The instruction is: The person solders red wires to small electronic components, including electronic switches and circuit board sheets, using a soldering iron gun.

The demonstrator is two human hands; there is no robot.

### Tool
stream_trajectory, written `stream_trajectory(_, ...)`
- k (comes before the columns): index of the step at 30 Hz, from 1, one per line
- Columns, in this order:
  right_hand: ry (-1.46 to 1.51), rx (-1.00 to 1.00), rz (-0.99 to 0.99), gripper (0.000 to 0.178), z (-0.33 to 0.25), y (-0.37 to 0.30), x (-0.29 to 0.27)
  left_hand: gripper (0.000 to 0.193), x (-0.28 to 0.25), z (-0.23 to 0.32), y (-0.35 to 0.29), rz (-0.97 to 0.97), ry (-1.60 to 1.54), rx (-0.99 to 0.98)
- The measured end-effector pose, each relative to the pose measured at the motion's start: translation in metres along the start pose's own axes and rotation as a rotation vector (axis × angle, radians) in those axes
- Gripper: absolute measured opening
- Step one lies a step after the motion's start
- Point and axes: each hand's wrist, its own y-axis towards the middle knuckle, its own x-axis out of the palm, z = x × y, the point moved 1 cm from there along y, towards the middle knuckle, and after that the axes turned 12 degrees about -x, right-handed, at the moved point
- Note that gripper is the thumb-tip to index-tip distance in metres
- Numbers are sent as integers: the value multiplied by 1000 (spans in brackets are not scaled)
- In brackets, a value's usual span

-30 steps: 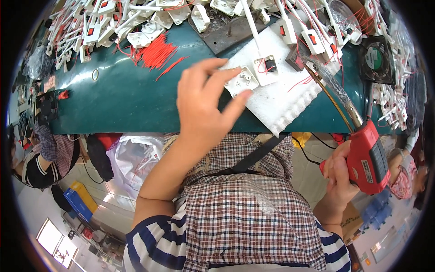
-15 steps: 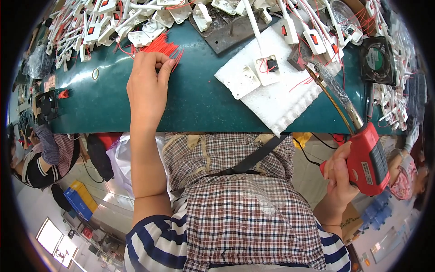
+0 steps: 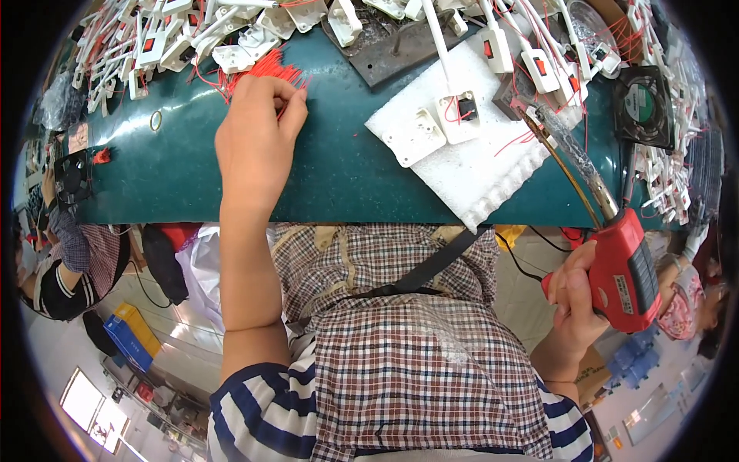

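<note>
My left hand (image 3: 258, 146) is at a pile of short red wires (image 3: 279, 66) on the green table. Its thumb and forefinger are pinched together over the near side of the pile; whatever lies between the tips is hidden. My right hand (image 3: 576, 300) grips a red soldering gun (image 3: 627, 266) at the right, its long tip pointing up and left. On a white foam sheet (image 3: 477, 181) between the hands lies an opened white plastic housing: an empty half (image 3: 413, 140) and a half (image 3: 454, 131) holding a black switch with red wires and a white cable.
Many white switch housings with cables (image 3: 146, 46) are heaped along the far side. A dark metal plate (image 3: 392, 58) lies behind the foam. Black fans stand at the right (image 3: 643, 106) and left (image 3: 73, 175). A rubber ring (image 3: 156, 121) is left of my hand. People sit on both sides.
My left hand has shifted slightly right, and its thumb and forefinger have come closer together at the red wires. The right hand and soldering gun have stayed nearly still.
</note>
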Motion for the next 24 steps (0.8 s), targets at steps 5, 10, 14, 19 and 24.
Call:
stream_trajectory(5,-61,23,-1,15,3,-1,-3,14,-13,21,-11,1,-19,-127)
stream_trajectory(10,-60,36,-46,16,3,-2,-6,9,-7,50,-30,-78,-453,-27)
stream_trajectory(14,-53,32,-25,18,1,-2,-5,10,14,70,-38,-64,-483,252)
stream_trajectory(19,-69,31,-13,24,-1,-1,-1,9,41,82,-41,0,-464,360)
stream_trajectory(24,-121,103,-30,29,-2,-3,-5,12,57,84,-40,109,-470,431)
